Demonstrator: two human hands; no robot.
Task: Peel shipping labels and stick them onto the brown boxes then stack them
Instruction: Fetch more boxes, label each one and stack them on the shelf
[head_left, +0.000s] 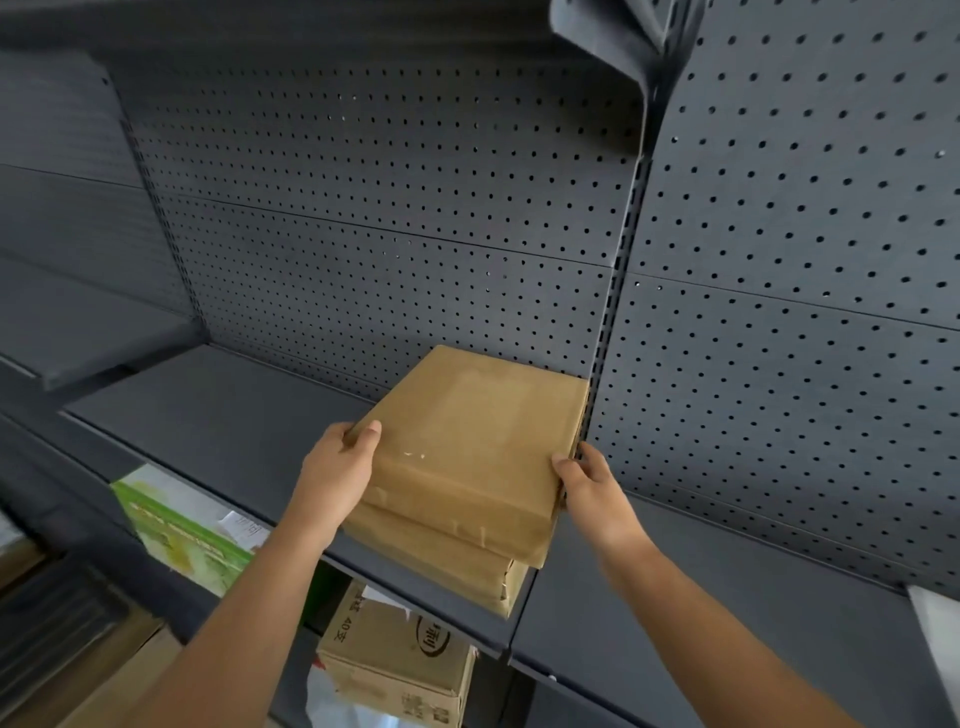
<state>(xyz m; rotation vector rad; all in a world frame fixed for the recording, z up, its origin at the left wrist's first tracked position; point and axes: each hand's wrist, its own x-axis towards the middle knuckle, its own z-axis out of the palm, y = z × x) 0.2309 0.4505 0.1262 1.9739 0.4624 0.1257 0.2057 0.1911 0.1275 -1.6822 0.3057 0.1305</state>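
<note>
Currently both hands clamp the top brown box (467, 431): the left hand (337, 467) curls round its near-left corner, and the right hand (592, 488) pinches its right edge. It lies skewed on the lower brown box (447, 566), at the near lip of the dark shelf (218, 415). An uneven release or a pull nearward could, I judge, tip the pair off. To the right, the upright post (608, 332) stands just beside; open shelf lies to the left.

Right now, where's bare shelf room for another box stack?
The shelf is bare from the brown boxes leftward to its end. Past the post, the right shelf is bare up to a white object. Crowded below: green box and carton.
</note>
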